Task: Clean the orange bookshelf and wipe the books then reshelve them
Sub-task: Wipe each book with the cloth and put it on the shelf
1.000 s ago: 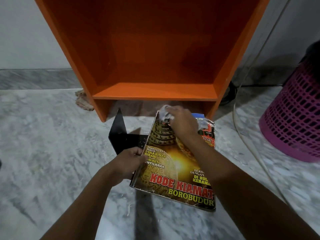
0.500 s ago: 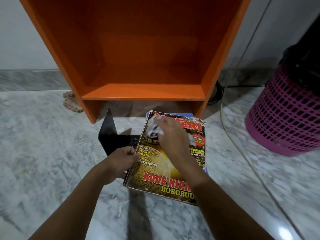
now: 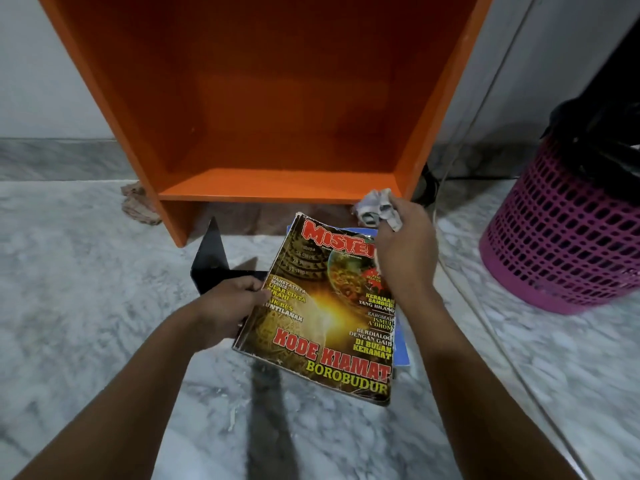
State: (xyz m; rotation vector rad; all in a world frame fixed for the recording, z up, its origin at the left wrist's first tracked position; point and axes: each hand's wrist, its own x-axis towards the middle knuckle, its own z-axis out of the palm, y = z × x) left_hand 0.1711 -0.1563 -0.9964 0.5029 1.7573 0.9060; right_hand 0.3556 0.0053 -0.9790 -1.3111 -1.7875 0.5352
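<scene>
Magazine (image 3: 322, 313) gripped at its left edge by the left hand (image 3: 230, 306) — right hand (image 3: 405, 251) clutches a crumpled cloth (image 3: 375, 207).

This is looking like a room in a home: a grey marbled floor (image 3: 86, 306) is running up to a plain white wall (image 3: 45, 81), with an orange bookshelf (image 3: 277, 98) standing on the floor. A pink plastic basket (image 3: 554, 244) is sitting alongside, and a worn magazine (image 3: 329, 323) is showing in front.

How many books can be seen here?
2: a magazine gripped by the left hand, and a blue book under it. More may be hidden beneath.
</scene>
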